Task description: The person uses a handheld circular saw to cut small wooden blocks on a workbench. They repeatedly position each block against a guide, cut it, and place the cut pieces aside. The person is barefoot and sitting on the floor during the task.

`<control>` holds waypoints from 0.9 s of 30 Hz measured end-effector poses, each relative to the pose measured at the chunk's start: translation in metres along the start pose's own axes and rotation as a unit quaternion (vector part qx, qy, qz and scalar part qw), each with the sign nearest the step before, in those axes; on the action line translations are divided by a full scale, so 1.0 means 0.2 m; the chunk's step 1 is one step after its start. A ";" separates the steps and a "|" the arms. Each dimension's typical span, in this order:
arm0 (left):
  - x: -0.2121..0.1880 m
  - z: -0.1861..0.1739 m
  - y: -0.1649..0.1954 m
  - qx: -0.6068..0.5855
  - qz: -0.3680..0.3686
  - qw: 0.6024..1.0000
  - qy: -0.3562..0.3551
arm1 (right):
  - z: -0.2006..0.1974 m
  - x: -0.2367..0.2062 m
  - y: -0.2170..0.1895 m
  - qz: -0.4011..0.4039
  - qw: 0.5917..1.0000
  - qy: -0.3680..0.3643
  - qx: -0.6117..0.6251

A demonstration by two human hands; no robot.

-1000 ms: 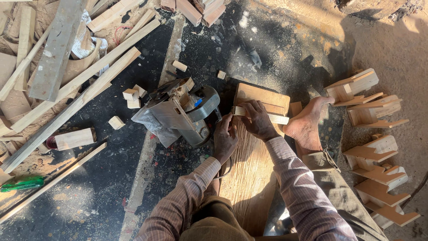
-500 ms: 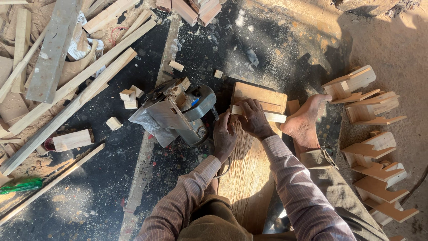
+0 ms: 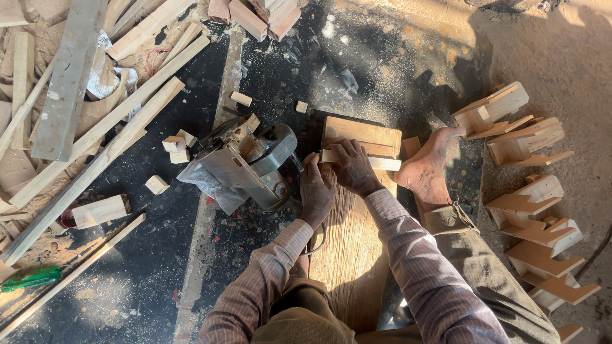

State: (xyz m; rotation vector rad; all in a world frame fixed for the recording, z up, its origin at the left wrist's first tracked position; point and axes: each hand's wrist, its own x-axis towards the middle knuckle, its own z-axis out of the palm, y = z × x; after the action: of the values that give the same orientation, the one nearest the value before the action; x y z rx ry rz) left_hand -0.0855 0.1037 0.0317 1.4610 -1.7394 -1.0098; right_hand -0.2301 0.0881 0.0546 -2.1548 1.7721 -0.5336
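I sit on the ground over a long wooden board (image 3: 354,255). My right hand (image 3: 352,167) presses a thin pale wooden strip (image 3: 386,163) down across the board's far end. My left hand (image 3: 317,191) rests at the strip's left end, next to a grey electric circular saw (image 3: 245,167) that lies on the dark floor with small wood scraps on top of it. Whether the left hand touches the saw is hidden by the fingers. My bare right foot (image 3: 430,167) is planted beside the board, touching its right edge.
Several notched wooden pieces (image 3: 532,210) lie in a column at the right. Long battens (image 3: 102,137) and a grey plank (image 3: 67,76) fill the left side. Small offcut blocks (image 3: 156,185) dot the sawdusty floor. A green-handled tool (image 3: 29,279) lies at lower left.
Both hands stay on the strip by the saw; the view has shifted only slightly.
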 end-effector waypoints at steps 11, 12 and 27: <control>0.17 -0.04 0.14 0.324 0.201 0.921 -0.081 | 0.05 -0.03 0.12 -0.061 0.997 0.034 -0.012; 0.18 -0.04 0.16 0.353 0.218 0.906 -0.078 | 0.06 -0.03 0.14 -0.070 0.997 0.031 -0.008; 0.26 -0.07 0.26 0.415 0.271 0.860 -0.117 | 0.03 -0.07 0.24 -0.061 0.996 0.043 0.048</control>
State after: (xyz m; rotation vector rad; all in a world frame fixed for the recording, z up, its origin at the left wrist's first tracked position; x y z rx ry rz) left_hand -0.1077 0.0543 0.0846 1.1649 -2.7581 -0.1005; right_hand -0.2709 0.0936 0.0265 -2.2143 1.6273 -0.7358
